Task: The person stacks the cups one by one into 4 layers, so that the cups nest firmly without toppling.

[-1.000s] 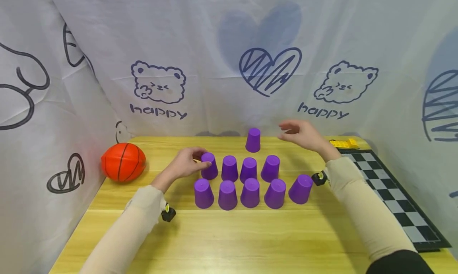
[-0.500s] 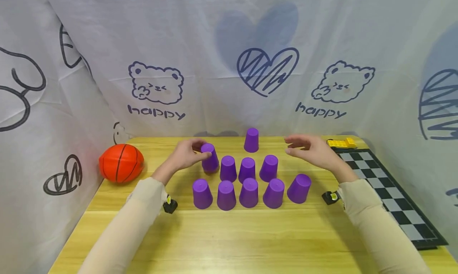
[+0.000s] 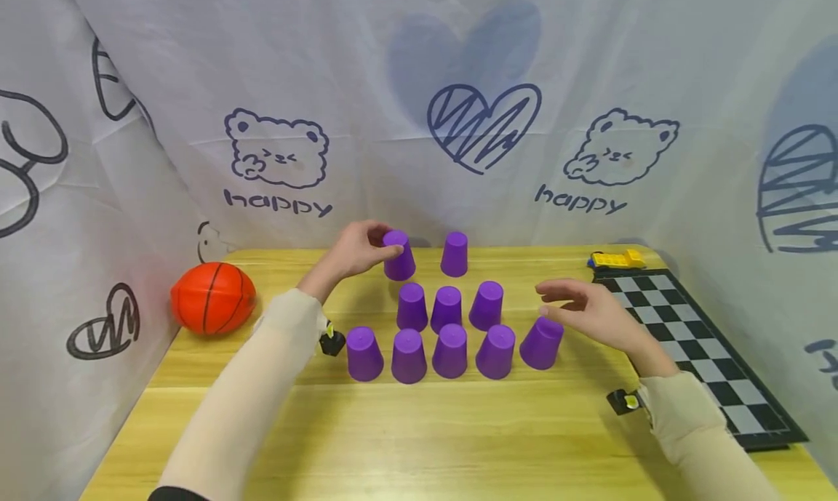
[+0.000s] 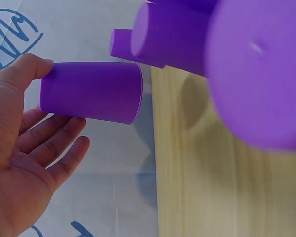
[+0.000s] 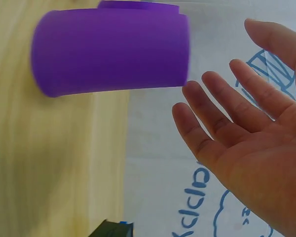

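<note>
Near the back of the table my left hand [image 3: 360, 250] pinches an upside-down purple cup [image 3: 399, 257] by its closed end, between thumb and fingers. The left wrist view shows that same held cup [image 4: 91, 91] with the thumb on one side and fingertips on the other. Just right of it stands another purple cup [image 3: 455, 254]. My right hand [image 3: 585, 308], fingers relaxed and holding nothing, hovers by the rightmost cup [image 3: 542, 343] of the front row. In the right wrist view, a purple cup [image 5: 111, 52] lies beyond the spread fingers [image 5: 202, 106].
Three upside-down cups form a middle row, including one cup [image 3: 447, 310] at its centre. Several more make the front row. An orange-red ball [image 3: 213, 298] sits at the left; a checkered board [image 3: 694, 348] and yellow toy-like piece [image 3: 617, 259] lie right. A printed curtain [image 3: 380, 108] hangs behind.
My left hand has lifted the leftmost middle-row cup and carried it back and right, beside the rear cup. My right hand has come forward and right, toward the front row's right end.
</note>
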Demonstrator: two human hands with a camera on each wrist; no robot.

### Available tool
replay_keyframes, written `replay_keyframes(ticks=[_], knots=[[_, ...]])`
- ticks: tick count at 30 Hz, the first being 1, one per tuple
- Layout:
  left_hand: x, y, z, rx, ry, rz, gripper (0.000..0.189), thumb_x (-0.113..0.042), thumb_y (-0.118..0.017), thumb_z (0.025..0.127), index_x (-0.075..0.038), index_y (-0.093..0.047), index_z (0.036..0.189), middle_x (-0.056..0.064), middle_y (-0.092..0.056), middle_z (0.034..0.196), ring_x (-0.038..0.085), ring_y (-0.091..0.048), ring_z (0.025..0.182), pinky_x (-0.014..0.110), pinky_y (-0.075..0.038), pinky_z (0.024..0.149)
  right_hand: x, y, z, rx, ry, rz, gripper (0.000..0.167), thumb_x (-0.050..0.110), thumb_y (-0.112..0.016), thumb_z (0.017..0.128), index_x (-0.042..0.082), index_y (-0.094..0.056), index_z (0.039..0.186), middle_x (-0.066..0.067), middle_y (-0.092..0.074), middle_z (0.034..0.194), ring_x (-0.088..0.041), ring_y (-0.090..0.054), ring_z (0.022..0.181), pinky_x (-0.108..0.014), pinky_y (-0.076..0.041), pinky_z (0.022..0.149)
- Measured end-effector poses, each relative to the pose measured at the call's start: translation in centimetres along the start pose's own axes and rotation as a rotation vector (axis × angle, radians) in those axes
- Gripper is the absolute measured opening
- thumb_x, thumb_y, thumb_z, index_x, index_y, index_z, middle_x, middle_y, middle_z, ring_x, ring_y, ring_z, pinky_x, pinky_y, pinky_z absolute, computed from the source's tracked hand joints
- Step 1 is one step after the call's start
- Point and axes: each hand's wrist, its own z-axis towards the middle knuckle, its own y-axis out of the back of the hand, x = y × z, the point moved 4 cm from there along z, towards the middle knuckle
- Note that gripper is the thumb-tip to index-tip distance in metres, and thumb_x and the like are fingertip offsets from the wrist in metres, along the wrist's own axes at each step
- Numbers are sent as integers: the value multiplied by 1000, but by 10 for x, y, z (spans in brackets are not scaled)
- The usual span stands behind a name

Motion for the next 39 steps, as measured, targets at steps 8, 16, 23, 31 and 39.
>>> replay_keyframes(ticks=[8, 16, 23, 31, 39], knots=[[-9, -9, 23, -21, 23, -6, 49, -31, -78, 94, 1, -68, 130, 18, -73, 119, 31, -69, 108, 42, -61, 92, -15, -10, -17, -8, -61, 21, 53, 37, -77, 98, 8, -65, 141, -13, -69, 140, -32, -65, 128, -31, -56, 102], [-10, -19, 41, -23, 60, -15, 49, -30, -77, 95, 2, -67, 130, 21, -72, 123, 33, -68, 113, 43, -61, 94, -23, -17, -25, -31, -83, 33, 52, 35, -77, 98, 8, -65, 141, -14, -69, 139, -33, -64, 127, -21, -56, 97], [-8, -32, 52, -18, 97, 17, 48, -30, -78, 95, 3, -67, 129, 21, -72, 123, 35, -68, 114, 44, -60, 95, -34, -21, -30, -41, -93, 25, 55, 36, -78, 97, 7, -63, 142, -11, -70, 138, -31, -65, 126, -24, -57, 97], [-4, -46, 58, 3, 117, 96, 48, -28, -76, 95, 5, -67, 129, 23, -72, 124, 35, -68, 116, 42, -59, 99, -41, -25, -33, -48, -107, 15, 60, 37, -79, 96, 6, -61, 145, -12, -69, 140, -33, -65, 127, -52, -56, 105], [-3, -51, 61, 20, 134, 132, 49, -29, -76, 95, 4, -67, 129, 23, -72, 125, 36, -68, 117, 42, -58, 101, -40, -25, -34, -54, -119, 5, 59, 38, -79, 96, 10, -62, 144, -10, -69, 139, -33, -65, 127, -48, -56, 104]])
